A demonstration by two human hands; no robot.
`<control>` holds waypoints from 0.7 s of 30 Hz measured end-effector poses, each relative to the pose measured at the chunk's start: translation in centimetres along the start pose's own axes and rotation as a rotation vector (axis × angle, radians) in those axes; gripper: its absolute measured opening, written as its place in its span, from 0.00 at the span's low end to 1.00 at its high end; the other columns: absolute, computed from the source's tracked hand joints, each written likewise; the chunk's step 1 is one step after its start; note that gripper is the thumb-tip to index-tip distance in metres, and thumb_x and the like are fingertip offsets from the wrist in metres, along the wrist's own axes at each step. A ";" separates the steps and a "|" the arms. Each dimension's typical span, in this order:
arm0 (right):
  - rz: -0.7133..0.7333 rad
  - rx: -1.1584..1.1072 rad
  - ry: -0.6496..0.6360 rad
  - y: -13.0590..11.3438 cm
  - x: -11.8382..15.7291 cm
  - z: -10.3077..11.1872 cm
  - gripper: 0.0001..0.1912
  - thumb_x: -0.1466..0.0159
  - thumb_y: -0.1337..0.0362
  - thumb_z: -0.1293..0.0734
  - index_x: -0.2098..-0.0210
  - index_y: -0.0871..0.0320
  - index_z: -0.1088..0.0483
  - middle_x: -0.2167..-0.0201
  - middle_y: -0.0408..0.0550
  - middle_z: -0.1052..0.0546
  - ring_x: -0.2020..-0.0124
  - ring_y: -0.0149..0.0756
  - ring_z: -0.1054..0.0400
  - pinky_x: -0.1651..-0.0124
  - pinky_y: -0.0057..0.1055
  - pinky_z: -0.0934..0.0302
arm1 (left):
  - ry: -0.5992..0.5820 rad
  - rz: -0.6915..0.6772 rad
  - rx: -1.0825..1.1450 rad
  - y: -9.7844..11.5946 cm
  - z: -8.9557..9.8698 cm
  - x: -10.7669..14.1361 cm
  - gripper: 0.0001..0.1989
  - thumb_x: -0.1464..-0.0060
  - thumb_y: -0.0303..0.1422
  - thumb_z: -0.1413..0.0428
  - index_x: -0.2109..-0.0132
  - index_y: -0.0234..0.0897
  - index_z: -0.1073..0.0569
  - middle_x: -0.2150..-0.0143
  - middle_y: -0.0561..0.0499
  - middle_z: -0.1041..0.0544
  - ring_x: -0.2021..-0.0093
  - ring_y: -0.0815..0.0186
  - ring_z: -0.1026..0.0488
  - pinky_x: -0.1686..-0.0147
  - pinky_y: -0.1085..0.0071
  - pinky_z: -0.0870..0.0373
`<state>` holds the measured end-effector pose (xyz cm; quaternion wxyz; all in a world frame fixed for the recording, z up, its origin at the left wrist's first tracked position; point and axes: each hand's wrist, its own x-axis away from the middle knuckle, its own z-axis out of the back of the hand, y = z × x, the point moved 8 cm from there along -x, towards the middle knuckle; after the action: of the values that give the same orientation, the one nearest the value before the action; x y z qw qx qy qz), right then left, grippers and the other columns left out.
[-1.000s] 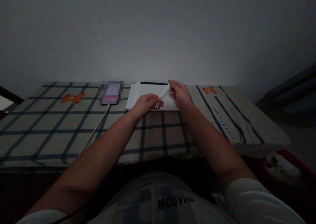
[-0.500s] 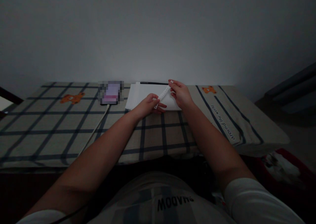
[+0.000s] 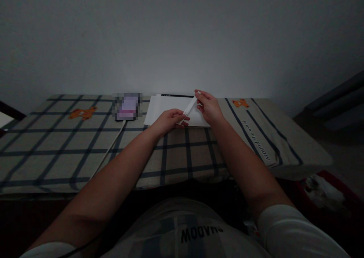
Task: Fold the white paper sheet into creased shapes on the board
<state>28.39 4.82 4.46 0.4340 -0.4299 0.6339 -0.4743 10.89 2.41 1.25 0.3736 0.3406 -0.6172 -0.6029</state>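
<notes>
1. one checked cloth spreads widest, with white papers at its twelve o'clock.
2. the handling looks midway: a strip is up in both hands, neither released nor laid down.
3. left hand pinches its seven-o'clock end, right hand its one-o'clock end.
4. the strip, over the papers, looks narrow, pale and straight; markings are unreadable.

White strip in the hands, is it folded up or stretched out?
Stretched out: the white strip runs straight, at a slant, from the left hand to the right hand. Whether its gripped ends are folded, I cannot tell.
</notes>
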 end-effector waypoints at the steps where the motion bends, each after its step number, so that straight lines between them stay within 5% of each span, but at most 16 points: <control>1: 0.006 -0.010 -0.003 -0.1 0.0 0.0 0.19 0.47 0.48 0.24 0.59 0.49 0.21 0.67 0.42 0.26 0.66 0.32 0.36 0.67 0.28 0.43 | -0.001 0.002 0.016 0.1 0.0 0.0 0.08 0.42 0.34 0.37 0.58 0.35 0.24 0.54 0.43 0.16 0.61 0.66 0.19 0.58 0.69 0.22; 6: 0.023 -0.032 -0.010 -0.4 0.0 0.1 0.20 0.47 0.47 0.23 0.58 0.47 0.21 0.68 0.42 0.27 0.64 0.32 0.35 0.66 0.29 0.41 | -0.030 0.066 0.104 -0.1 -0.3 0.0 0.10 0.49 0.30 0.33 0.59 0.34 0.19 0.58 0.44 0.16 0.61 0.66 0.19 0.53 0.69 0.22; 14: 0.026 -0.026 -0.046 -0.8 0.4 -0.4 0.21 0.48 0.47 0.23 0.57 0.47 0.20 0.68 0.41 0.27 0.65 0.32 0.35 0.67 0.29 0.41 | -0.002 0.109 0.121 -0.3 -0.3 0.1 0.18 0.54 0.26 0.32 0.53 0.36 0.21 0.65 0.48 0.16 0.66 0.66 0.19 0.62 0.71 0.23; 21: 0.025 -0.003 -0.017 -0.5 0.2 -0.2 0.20 0.48 0.44 0.23 0.63 0.50 0.21 0.69 0.43 0.27 0.66 0.33 0.35 0.69 0.29 0.44 | 0.037 0.098 0.049 -0.4 0.1 -0.1 0.10 0.53 0.28 0.32 0.61 0.34 0.20 0.65 0.46 0.16 0.66 0.65 0.19 0.60 0.67 0.21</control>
<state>28.21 4.60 4.97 0.4445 -0.4268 0.6361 -0.4643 10.84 2.54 0.81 0.4057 0.3302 -0.6406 -0.5622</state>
